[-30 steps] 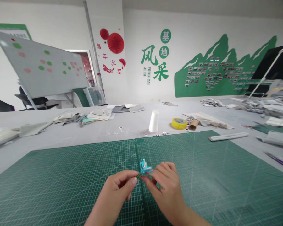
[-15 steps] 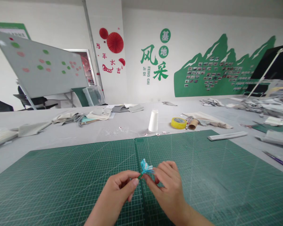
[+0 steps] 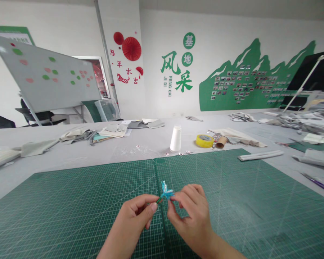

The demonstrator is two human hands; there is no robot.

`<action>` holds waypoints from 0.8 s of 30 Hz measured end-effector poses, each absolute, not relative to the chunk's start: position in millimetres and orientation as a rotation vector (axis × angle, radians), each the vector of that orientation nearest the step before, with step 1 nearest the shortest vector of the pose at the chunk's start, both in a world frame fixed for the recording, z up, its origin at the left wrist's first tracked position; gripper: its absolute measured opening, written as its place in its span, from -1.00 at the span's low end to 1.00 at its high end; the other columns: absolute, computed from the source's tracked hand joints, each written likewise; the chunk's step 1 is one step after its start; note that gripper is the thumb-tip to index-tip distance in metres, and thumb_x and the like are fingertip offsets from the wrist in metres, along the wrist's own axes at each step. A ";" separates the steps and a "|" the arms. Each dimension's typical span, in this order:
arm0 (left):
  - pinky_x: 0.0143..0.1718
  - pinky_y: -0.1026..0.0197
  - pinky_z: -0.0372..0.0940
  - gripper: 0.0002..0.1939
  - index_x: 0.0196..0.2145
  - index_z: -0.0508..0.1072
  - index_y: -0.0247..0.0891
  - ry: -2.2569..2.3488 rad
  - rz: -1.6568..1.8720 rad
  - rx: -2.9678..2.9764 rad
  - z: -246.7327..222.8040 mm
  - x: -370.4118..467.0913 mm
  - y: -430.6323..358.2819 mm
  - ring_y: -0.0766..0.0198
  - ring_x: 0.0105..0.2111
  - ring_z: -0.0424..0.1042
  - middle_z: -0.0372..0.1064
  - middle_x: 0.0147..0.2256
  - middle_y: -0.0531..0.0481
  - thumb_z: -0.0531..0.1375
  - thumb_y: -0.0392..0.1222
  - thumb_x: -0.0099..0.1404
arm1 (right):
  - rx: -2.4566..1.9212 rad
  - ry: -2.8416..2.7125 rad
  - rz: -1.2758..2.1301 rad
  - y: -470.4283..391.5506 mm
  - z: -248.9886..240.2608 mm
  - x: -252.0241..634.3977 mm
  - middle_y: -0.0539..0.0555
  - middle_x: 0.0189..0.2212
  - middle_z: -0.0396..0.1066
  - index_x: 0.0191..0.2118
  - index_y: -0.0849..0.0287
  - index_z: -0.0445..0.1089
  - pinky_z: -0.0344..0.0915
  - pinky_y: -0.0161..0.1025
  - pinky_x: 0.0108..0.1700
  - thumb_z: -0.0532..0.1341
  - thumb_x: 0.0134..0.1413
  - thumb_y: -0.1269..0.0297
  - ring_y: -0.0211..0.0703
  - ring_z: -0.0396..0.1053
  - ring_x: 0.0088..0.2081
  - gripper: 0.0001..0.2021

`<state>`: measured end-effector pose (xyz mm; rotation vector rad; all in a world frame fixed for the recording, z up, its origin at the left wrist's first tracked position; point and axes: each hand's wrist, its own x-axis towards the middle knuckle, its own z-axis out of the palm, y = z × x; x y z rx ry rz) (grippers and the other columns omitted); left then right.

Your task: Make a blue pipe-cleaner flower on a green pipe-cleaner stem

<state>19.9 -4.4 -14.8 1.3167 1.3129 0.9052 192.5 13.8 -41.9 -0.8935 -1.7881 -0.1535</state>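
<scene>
A small artificial flower (image 3: 166,191) with bright blue petals, white bead-like edging and a green stem is held above the cutting mats. My left hand (image 3: 136,217) is closed, pinching the green stem between thumb and forefinger. On the other side my right hand (image 3: 190,212) is closed too, thumb and forefinger at the blue petals on the right edge of the flower. Beneath both hands lie two green gridded cutting mats (image 3: 97,201), meeting along a seam.
Past the mats stand a white thread cone (image 3: 175,139) and a yellow tape roll (image 3: 204,141) beside a brown cardboard tube (image 3: 221,142). A rolled grey cloth (image 3: 260,155) lies on the right mat's far edge. Fabric pieces (image 3: 112,130) lie left; purple-handled scissors (image 3: 320,185) lie right.
The flower has shifted slightly left and its petals look more spread. My right thumb and forefinger have moved from the flower's base outward to the petals. My left hand keeps its pinch.
</scene>
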 end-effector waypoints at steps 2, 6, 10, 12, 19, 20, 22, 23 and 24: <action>-0.54 0.30 0.01 -0.71 -0.26 0.56 -0.26 1.353 0.938 1.375 -14.3 19.5 -4.3 0.34 -0.62 0.10 0.14 -0.66 0.18 0.19 -0.03 0.19 | -0.879 -1.806 -0.169 12.5 -39.4 194.1 -0.02 -0.57 0.25 -0.43 0.16 0.32 0.08 -0.13 -0.32 0.21 0.02 0.50 -0.16 0.20 -0.48 -0.89; -0.48 0.25 0.10 -0.69 -0.24 0.57 -0.29 1.424 0.921 1.462 -14.5 19.1 -3.0 0.28 -0.58 0.19 0.16 -0.65 0.15 0.15 -0.05 0.20 | -0.851 -1.822 -0.211 11.8 -37.7 198.3 -0.01 -0.55 0.30 -0.39 0.14 0.31 0.10 -0.11 -0.30 0.22 0.03 0.51 -0.15 0.23 -0.46 -0.88; -0.48 0.23 0.13 -0.63 -0.18 0.56 -0.33 1.470 0.891 1.499 -16.9 19.1 -1.5 0.26 -0.58 0.20 0.18 -0.63 0.13 0.12 -0.04 0.22 | -0.817 -1.852 -0.217 12.1 -38.1 200.8 0.00 -0.50 0.36 -0.32 0.14 0.31 0.11 -0.10 -0.27 0.22 0.08 0.52 -0.14 0.26 -0.42 -0.87; -0.48 0.23 0.14 -0.64 -0.17 0.56 -0.31 1.476 0.880 1.514 -18.3 19.0 -1.3 0.26 -0.57 0.20 0.21 -0.61 0.11 0.12 -0.04 0.23 | -0.805 -1.854 -0.179 12.1 -37.9 200.9 0.01 -0.48 0.38 -0.30 0.15 0.31 0.12 -0.11 -0.25 0.21 0.10 0.53 -0.15 0.27 -0.41 -0.87; -0.51 0.26 0.12 -0.67 -0.18 0.58 -0.27 1.454 0.834 1.573 -19.7 18.3 -2.7 0.28 -0.58 0.19 0.24 -0.60 0.10 0.12 -0.07 0.25 | -0.867 -1.769 0.031 15.1 -38.9 200.8 0.01 -0.43 0.36 -0.32 0.14 0.32 0.12 -0.14 -0.24 0.15 0.20 0.48 -0.14 0.27 -0.36 -0.89; -0.51 0.26 0.12 -0.67 -0.18 0.58 -0.27 1.455 0.832 1.571 -19.5 18.0 -3.1 0.28 -0.58 0.19 0.23 -0.61 0.10 0.12 -0.06 0.24 | -0.880 -1.757 0.062 16.1 -39.7 200.9 0.01 -0.43 0.36 -0.32 0.14 0.32 0.12 -0.15 -0.25 0.14 0.21 0.47 -0.14 0.26 -0.35 -0.89; -0.50 0.26 0.12 -0.67 -0.18 0.58 -0.27 1.446 0.827 1.565 -19.2 17.3 -3.5 0.27 -0.57 0.20 0.22 -0.61 0.11 0.12 -0.05 0.25 | -0.898 -1.740 0.121 17.9 -41.3 200.7 0.00 -0.44 0.34 -0.33 0.13 0.31 0.13 -0.16 -0.25 0.13 0.23 0.45 -0.13 0.25 -0.35 -0.88; -0.50 0.26 0.12 -0.66 -0.18 0.58 -0.27 1.440 0.824 1.560 -19.1 16.8 -3.4 0.28 -0.57 0.20 0.22 -0.60 0.11 0.12 -0.05 0.25 | -0.904 -1.733 0.147 18.7 -41.9 200.6 0.00 -0.44 0.33 -0.33 0.13 0.31 0.13 -0.16 -0.26 0.12 0.23 0.44 -0.13 0.25 -0.35 -0.88; -0.50 0.26 0.12 -0.66 -0.17 0.58 -0.28 1.432 0.823 1.555 -19.1 16.4 -3.2 0.28 -0.57 0.20 0.23 -0.60 0.11 0.13 -0.05 0.25 | -0.909 -1.726 0.173 19.3 -42.2 200.4 -0.01 -0.44 0.33 -0.34 0.12 0.31 0.13 -0.16 -0.26 0.12 0.24 0.43 -0.13 0.25 -0.35 -0.88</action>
